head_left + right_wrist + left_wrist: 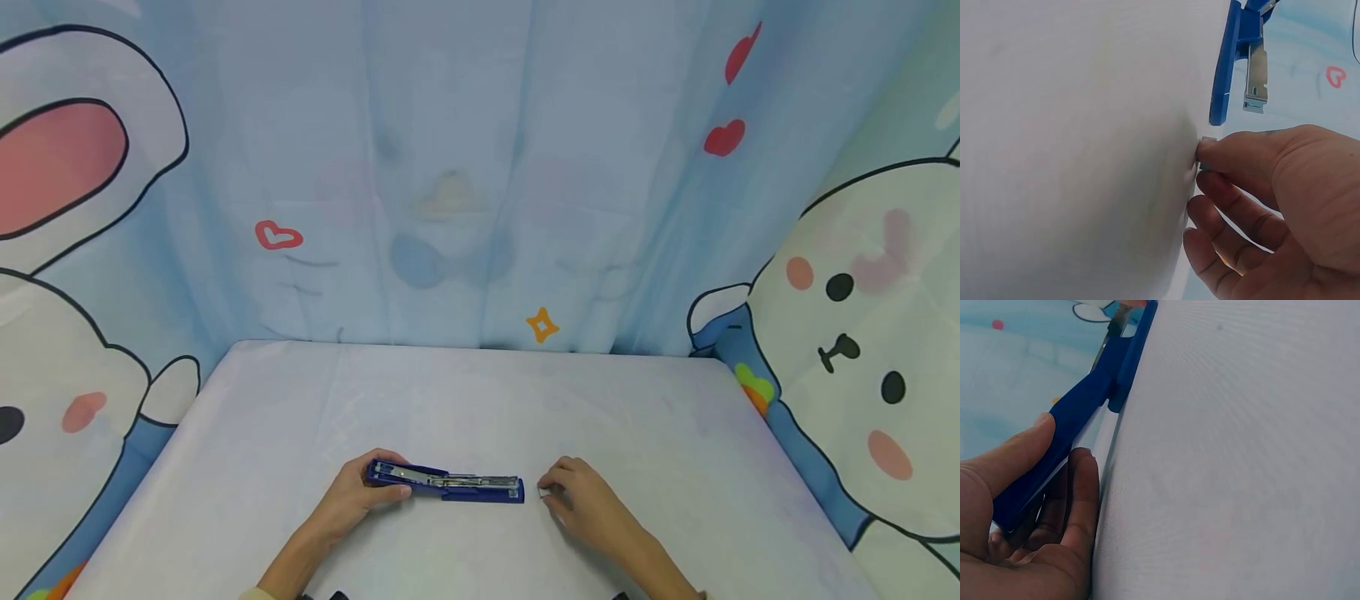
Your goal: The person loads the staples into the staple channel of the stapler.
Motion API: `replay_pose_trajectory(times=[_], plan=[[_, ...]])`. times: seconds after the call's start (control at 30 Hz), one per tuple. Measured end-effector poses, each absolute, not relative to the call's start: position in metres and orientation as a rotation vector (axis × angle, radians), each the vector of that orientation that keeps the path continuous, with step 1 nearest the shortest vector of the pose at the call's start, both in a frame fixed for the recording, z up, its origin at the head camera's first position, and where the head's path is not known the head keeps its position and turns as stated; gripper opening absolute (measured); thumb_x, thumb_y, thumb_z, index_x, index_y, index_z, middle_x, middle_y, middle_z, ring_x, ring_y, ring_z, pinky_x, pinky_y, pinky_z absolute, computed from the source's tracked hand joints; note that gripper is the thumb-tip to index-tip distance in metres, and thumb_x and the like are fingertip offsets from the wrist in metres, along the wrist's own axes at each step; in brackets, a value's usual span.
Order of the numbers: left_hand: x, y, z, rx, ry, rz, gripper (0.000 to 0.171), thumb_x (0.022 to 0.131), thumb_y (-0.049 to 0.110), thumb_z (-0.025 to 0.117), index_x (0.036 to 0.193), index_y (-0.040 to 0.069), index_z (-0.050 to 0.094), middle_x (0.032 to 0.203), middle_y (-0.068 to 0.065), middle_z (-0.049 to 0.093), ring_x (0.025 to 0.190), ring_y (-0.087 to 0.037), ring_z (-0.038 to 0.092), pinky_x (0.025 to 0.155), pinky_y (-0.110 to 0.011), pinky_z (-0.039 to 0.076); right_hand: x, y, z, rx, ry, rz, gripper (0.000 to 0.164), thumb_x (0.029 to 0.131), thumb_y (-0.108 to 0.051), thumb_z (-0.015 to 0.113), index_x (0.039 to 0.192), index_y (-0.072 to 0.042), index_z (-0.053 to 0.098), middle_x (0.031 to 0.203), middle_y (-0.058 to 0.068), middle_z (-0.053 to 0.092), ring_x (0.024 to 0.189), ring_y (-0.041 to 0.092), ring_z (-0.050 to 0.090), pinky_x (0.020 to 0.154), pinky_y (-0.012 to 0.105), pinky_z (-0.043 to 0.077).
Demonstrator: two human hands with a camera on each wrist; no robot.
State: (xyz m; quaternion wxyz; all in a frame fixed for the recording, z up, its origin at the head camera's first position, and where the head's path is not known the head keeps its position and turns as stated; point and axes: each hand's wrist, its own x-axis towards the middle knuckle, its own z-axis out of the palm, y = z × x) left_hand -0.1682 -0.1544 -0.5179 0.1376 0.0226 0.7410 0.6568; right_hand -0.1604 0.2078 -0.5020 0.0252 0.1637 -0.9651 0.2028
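A blue stapler [483, 492] lies across the white table, its top cover swung back so the metal staple channel [1257, 75] shows. My left hand [348, 496] grips the cover end, thumb on the near side and fingers behind it. In the left wrist view the blue cover [1082, 406] slants up off the tabletop. Just beyond the stapler's right end, my right hand [588, 504] pinches a short silvery strip of staples [1208, 139] between thumb and index finger. Those fingertips are close to the table surface and mostly hide the strip.
The white table [480, 400] extends behind and to both sides of the hands. A light blue curtain [450, 100] with printed cartoon animals and hearts hangs along its far edge and sides.
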Motion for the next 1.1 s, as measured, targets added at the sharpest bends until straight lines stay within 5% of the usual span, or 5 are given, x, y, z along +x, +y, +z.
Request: replay_pose_trajectory(times=[1.1], plan=[[-0.1690, -0.1545, -0.5185, 0.018, 2.149, 1.884, 0.050, 0.085, 0.011, 0.089, 0.129, 0.002, 0.068, 0.128, -0.016, 0.072, 0.104, -0.015, 0.064, 0.087, -0.022, 0.051, -0.1608, 0.2016, -0.5015, 0.447, -2.892, 0.708, 0.021, 0.086, -0.005, 0.084, 0.099, -0.018, 0.073, 0.095, -0.010, 0.069, 0.089, 0.005, 0.059, 0.084, 0.028, 0.055]])
